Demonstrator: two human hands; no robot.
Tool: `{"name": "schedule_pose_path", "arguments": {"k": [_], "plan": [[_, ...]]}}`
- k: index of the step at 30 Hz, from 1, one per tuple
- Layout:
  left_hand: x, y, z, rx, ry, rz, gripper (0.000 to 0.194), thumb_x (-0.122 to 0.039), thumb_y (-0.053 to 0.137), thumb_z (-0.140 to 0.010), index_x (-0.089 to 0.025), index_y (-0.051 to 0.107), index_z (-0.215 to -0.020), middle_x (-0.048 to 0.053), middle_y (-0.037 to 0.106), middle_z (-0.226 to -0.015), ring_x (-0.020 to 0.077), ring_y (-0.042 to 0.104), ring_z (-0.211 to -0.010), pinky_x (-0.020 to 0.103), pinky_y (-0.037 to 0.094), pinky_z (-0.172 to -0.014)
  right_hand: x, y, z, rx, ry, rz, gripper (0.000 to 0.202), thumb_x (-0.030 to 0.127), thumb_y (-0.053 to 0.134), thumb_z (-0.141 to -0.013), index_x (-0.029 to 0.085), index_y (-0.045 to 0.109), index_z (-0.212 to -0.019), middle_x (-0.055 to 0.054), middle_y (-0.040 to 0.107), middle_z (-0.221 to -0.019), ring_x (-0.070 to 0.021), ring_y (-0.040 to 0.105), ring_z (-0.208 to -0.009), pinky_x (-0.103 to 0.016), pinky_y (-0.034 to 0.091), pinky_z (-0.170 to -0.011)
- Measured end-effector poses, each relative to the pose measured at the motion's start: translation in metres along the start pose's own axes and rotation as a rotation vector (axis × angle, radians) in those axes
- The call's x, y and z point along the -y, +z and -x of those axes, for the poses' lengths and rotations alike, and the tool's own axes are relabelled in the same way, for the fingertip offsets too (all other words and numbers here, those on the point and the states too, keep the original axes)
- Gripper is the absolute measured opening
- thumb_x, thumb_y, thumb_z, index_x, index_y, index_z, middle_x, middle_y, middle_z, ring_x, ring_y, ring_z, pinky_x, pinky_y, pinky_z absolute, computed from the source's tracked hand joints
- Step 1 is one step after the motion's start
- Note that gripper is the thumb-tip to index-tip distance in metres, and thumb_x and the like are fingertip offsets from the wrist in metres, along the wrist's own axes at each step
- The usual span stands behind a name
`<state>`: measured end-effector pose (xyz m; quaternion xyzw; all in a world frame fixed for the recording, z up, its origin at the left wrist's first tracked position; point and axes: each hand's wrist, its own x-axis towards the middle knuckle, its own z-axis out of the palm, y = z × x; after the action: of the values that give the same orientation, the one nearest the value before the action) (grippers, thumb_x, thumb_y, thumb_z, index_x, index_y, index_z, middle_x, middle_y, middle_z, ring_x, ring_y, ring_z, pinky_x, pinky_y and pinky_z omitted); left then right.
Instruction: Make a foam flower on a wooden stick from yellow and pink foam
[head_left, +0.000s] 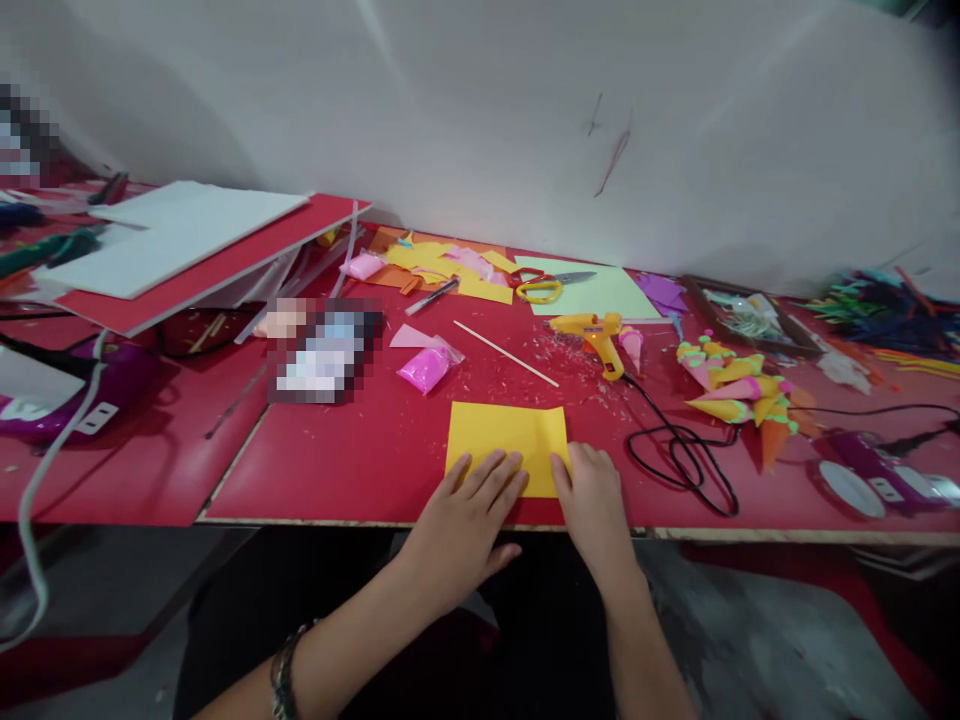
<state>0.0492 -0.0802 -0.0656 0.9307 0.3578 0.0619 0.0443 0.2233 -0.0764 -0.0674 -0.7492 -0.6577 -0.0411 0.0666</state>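
A yellow sheet of paper lies near the front edge of the red table, its right edge slightly raised. My left hand rests flat on the sheet's lower part with its fingers stretched out. At the right edge is my right hand, its fingers curled and its thumb against the paper; the edge appears to be held between them. Beyond the sheet lie a thin wooden stick and a small bag of bright pink material. A yellow glue gun lies to the right, its black cord looping across the table.
Red-and-yellow-handled scissors lie on pale green paper. Small decorated paper cones are piled at the right, near a tray. A phone and white boards are at the left. A wall stands behind.
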Motion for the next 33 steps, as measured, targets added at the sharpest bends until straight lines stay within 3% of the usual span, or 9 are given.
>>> {"name": "schedule_pose_path", "arguments": {"k": [6, 17, 22, 28, 33], "plan": [[0.010, -0.003, 0.017, -0.004, 0.022, -0.026, 0.058, -0.045, 0.039, -0.083, -0.022, 0.024, -0.134, -0.001, 0.026, -0.141, 0.0170, 0.026, -0.127, 0.035, 0.024, -0.103, -0.002, 0.002, 0.000, -0.022, -0.004, 0.004, 0.021, 0.026, 0.040, -0.084, 0.016, 0.050, -0.069, -0.005, 0.056, -0.068, -0.0181, 0.047, -0.068, -0.028, 0.029, -0.061], [0.031, -0.018, 0.049, -0.034, -0.005, -0.030, 0.050, -0.037, 0.042, -0.083, -0.024, 0.033, -0.131, -0.001, 0.040, -0.133, 0.0153, 0.039, -0.120, 0.034, 0.017, -0.106, -0.004, 0.006, 0.000, -0.056, -0.021, -0.023, 0.021, 0.026, 0.038, -0.084, 0.017, 0.048, -0.067, -0.006, 0.054, -0.067, -0.0176, 0.045, -0.066, -0.028, 0.028, -0.058], [0.038, -0.027, 0.054, -0.007, -0.040, -0.011, 0.042, -0.028, 0.043, -0.082, -0.027, 0.043, -0.124, -0.004, 0.047, -0.127, 0.0149, 0.046, -0.114, 0.033, 0.026, -0.102, -0.001, -0.002, 0.000, -0.043, 0.014, -0.013, 0.017, 0.027, 0.041, -0.083, 0.016, 0.049, -0.072, -0.005, 0.055, -0.069, -0.0176, 0.046, -0.067, -0.027, 0.029, -0.059], [0.038, -0.034, 0.058, 0.011, -0.120, 0.044, 0.049, -0.022, 0.045, -0.077, -0.025, 0.041, -0.126, -0.002, 0.046, -0.128, 0.0158, 0.047, -0.113, 0.032, 0.038, -0.094, 0.001, -0.010, 0.003, -0.028, 0.055, -0.037, 0.013, 0.027, 0.044, -0.082, 0.016, 0.049, -0.084, -0.006, 0.056, -0.079, -0.0181, 0.048, -0.073, -0.027, 0.032, -0.063], [0.040, -0.039, 0.058, 0.010, -0.135, 0.064, 0.045, -0.022, 0.044, -0.077, -0.024, 0.047, -0.121, -0.001, 0.050, -0.125, 0.0159, 0.050, -0.111, 0.030, 0.041, -0.091, 0.000, -0.006, 0.004, -0.129, 0.045, -0.093, 0.019, 0.025, 0.043, -0.081, 0.014, 0.050, -0.094, -0.009, 0.056, -0.084, -0.0202, 0.048, -0.078, -0.030, 0.036, -0.068]]}}
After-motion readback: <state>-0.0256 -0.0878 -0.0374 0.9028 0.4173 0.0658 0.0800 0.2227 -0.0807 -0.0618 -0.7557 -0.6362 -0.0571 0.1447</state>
